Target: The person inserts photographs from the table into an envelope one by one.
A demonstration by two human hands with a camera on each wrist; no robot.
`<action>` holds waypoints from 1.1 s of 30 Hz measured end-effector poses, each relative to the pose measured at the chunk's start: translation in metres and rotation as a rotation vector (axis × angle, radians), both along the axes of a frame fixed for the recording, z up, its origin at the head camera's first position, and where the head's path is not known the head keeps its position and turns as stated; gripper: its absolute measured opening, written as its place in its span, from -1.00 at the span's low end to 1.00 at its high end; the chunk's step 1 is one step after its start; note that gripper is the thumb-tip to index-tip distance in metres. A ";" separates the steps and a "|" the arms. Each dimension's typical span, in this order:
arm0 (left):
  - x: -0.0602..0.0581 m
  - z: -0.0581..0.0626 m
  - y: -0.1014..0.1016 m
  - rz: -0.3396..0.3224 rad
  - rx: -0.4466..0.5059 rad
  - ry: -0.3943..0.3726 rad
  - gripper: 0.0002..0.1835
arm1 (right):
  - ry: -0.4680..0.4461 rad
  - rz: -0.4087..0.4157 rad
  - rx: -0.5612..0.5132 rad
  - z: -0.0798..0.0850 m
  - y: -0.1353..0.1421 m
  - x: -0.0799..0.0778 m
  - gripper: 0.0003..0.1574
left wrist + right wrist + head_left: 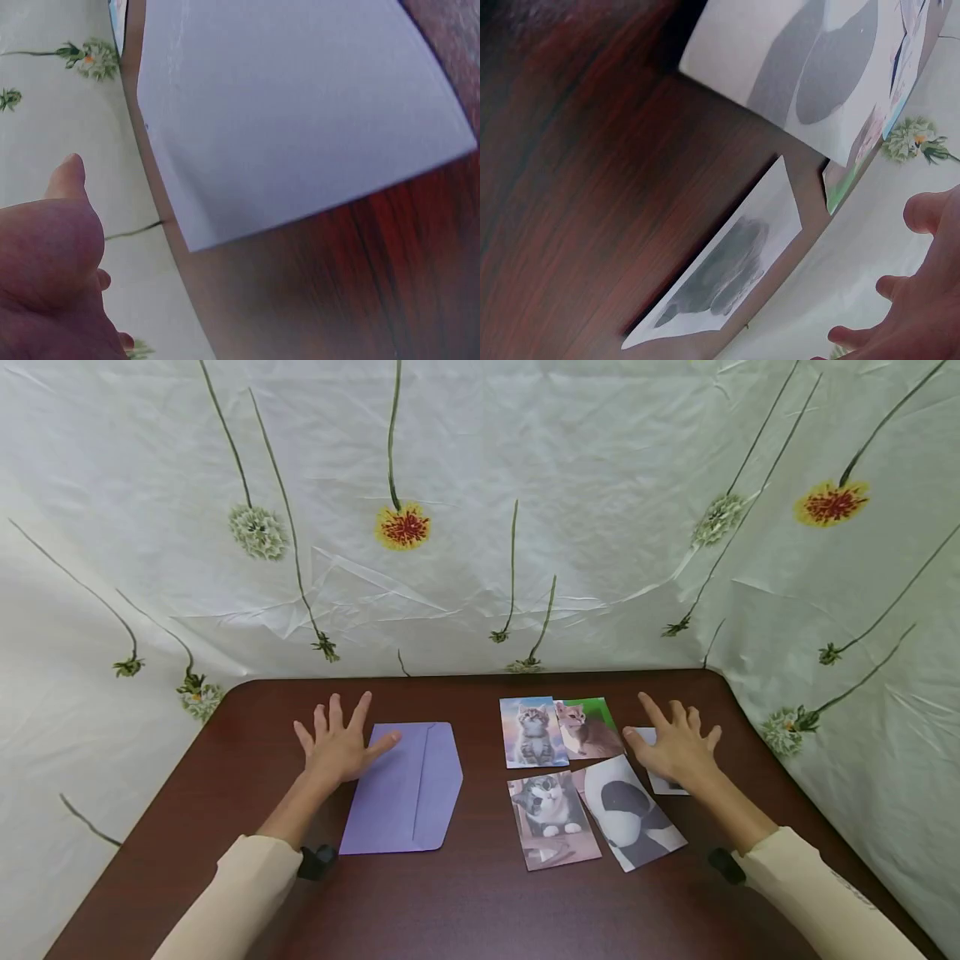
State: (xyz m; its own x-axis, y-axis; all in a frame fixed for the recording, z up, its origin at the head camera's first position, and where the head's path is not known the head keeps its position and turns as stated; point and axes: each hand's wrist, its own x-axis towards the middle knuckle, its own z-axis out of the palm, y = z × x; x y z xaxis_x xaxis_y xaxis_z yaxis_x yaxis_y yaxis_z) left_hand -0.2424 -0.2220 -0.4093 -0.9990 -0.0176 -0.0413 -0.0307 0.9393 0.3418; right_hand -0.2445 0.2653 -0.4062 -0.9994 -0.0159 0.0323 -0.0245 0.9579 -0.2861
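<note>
My left hand [337, 747] hovers with spread fingers over the left edge of a purple envelope [397, 802], whose pointed flap faces right. In the left wrist view the envelope [300, 112] lies beside the palm and thumb. Fingers apart, my right hand [678, 747] is above a small card [667, 787] with a dark animal picture, partly hidden by the hand. Left of it lie a black-and-white picture card [630, 814], a grey-and-white kitten card [553, 822], a tabby kitten card [534, 735] and a tan cat card [588, 731] with a green background. Neither hand holds anything.
Everything lies on a dark reddish-brown table [465, 910] with rounded far corners. A white cloth [480, 460] printed with flowers hangs behind it and along both sides. Dark wrist straps show at both sleeves [240, 877].
</note>
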 end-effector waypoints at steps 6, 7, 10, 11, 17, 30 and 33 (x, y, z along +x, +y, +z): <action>0.002 -0.003 0.011 -0.029 0.004 0.005 0.02 | 0.002 0.011 -0.022 -0.001 -0.012 0.000 -0.05; 0.003 -0.003 0.012 -0.033 0.008 0.005 0.02 | 0.000 0.015 -0.023 0.000 -0.014 0.000 -0.06; 0.002 -0.006 0.018 -0.050 0.017 -0.001 0.02 | -0.007 0.031 -0.029 0.000 -0.021 0.001 -0.07; 0.002 -0.006 0.020 -0.057 0.018 -0.007 0.02 | -0.009 0.035 -0.031 0.000 -0.023 0.002 -0.07; 0.006 -0.011 0.030 -0.081 0.002 -0.063 -0.01 | -0.011 0.062 -0.049 -0.001 -0.038 0.004 -0.07; 0.017 -0.015 0.042 -0.117 0.021 -0.078 -0.02 | 0.018 0.111 -0.126 -0.008 -0.069 0.003 -0.11; 0.018 -0.017 0.042 -0.118 0.029 -0.095 -0.01 | 0.015 0.119 -0.125 -0.011 -0.076 0.001 -0.10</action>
